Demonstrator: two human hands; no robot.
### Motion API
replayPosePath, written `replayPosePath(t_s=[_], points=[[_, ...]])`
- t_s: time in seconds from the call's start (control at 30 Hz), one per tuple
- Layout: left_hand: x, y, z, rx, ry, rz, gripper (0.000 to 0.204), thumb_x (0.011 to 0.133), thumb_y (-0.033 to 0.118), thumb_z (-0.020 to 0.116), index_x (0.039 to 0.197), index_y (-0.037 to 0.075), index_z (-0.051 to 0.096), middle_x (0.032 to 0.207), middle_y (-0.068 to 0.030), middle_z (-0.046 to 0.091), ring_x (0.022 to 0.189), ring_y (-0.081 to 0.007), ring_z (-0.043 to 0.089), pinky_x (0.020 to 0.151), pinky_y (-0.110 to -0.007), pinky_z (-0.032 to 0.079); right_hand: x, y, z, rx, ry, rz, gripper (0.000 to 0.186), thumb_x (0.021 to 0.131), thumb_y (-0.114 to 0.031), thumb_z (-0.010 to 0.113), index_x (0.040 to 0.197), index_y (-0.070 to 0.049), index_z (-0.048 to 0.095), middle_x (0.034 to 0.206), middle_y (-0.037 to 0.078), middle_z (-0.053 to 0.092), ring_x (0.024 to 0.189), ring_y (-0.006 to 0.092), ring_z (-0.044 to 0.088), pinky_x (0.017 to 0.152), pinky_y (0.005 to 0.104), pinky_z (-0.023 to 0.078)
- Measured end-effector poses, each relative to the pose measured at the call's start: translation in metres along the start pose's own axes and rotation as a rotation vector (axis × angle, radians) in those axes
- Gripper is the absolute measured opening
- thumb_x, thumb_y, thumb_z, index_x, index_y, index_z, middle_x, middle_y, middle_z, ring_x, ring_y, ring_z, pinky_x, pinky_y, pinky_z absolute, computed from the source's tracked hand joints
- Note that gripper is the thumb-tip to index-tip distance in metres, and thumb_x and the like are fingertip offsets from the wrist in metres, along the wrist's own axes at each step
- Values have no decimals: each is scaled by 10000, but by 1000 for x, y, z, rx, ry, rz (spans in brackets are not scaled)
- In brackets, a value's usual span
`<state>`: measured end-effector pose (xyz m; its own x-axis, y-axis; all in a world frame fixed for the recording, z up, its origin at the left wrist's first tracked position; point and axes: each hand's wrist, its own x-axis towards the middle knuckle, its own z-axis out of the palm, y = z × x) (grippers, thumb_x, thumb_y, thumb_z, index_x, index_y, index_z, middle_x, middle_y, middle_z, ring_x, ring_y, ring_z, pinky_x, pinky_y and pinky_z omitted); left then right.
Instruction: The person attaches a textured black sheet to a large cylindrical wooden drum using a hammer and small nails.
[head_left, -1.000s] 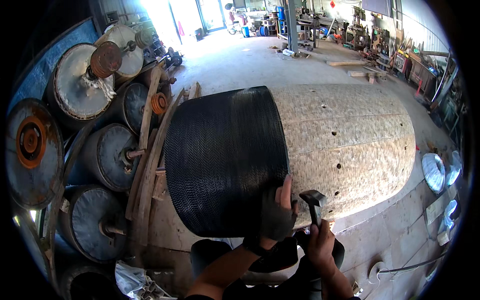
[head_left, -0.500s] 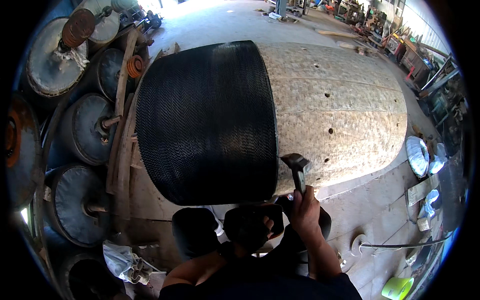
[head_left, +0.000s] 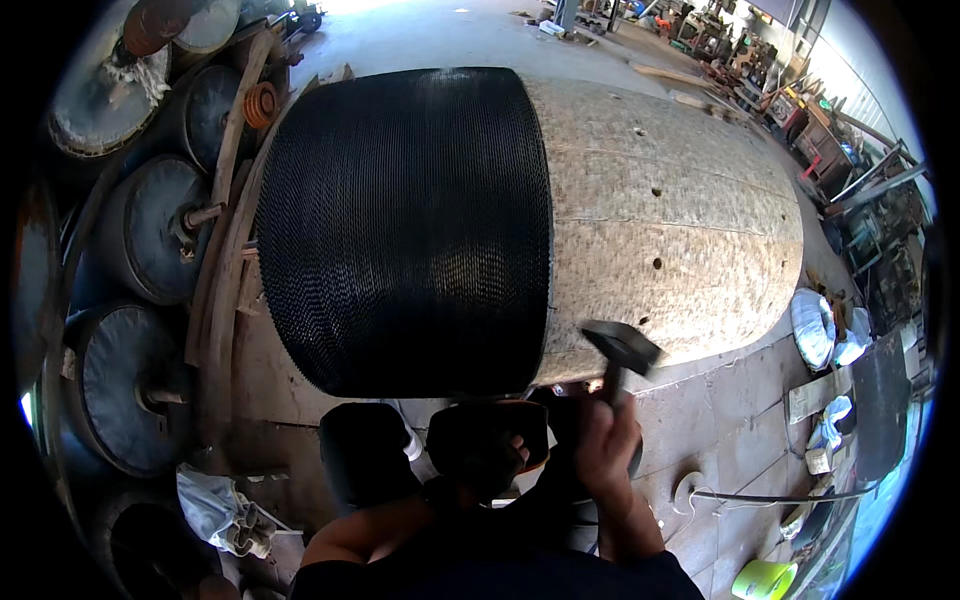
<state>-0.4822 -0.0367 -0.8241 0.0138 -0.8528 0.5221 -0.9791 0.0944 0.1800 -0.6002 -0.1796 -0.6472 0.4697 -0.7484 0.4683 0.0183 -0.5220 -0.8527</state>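
A large horizontal drum lies before me, its left part wound in ribbed black material (head_left: 400, 220), its right part a mottled pale surface (head_left: 670, 180) with small holes. My right hand (head_left: 608, 440) grips a hammer (head_left: 620, 350), its blurred head over the pale part near the seam. My left hand (head_left: 492, 458), in a dark fingerless glove, is low between my legs at a dark container (head_left: 535, 430); its visible fingers are curled, and what they hold is hidden in shadow.
Steel rollers with shafts (head_left: 160, 230) and long timber boards (head_left: 230, 320) line the left. At right are bagged coils (head_left: 812, 325), a yellow-green bucket (head_left: 762, 578), a rod (head_left: 780, 497) and cluttered benches (head_left: 820, 160). A post (head_left: 562, 15) stands at the back.
My left hand has dropped from the drum's seam to the dark container below. The hammer has moved slightly and is now motion-blurred. My view has tilted down.
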Motion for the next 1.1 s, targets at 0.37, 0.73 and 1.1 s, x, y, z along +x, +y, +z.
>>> replayPosePath(t_s=[0.37, 0.73, 1.1], points=[[30, 8, -35, 49, -74, -66, 129, 907, 197, 653, 898, 84, 592, 869, -73, 564, 818, -216, 582, 700, -368, 485, -11, 17, 6, -76, 0, 90, 273, 1051, -261, 483, 964, -4, 511, 644, 50, 520, 540, 147, 498, 468, 323, 350], [53, -4, -59, 134, -66, 3, 253, 960, 286, 625, 1032, 44, 634, 950, -106, 645, 899, -236, 651, 766, -386, 564, -8, 15, 16, -84, 60, 82, 270, 1041, -181, 413, 879, -5, 539, 687, 95, 546, 565, 202, 515, 507, 340, 402], [42, -24, -66, 693, -226, 384, 541, 1049, 355, 469, 1454, -1, 431, 1400, -152, 561, 1326, -296, 541, 1076, -386, 498, 1, 35, 28, -112, 62, 142, 404, 1086, -379, 412, 915, -23, 501, 616, 7, 484, 508, 106, 447, 464, 286, 315]])
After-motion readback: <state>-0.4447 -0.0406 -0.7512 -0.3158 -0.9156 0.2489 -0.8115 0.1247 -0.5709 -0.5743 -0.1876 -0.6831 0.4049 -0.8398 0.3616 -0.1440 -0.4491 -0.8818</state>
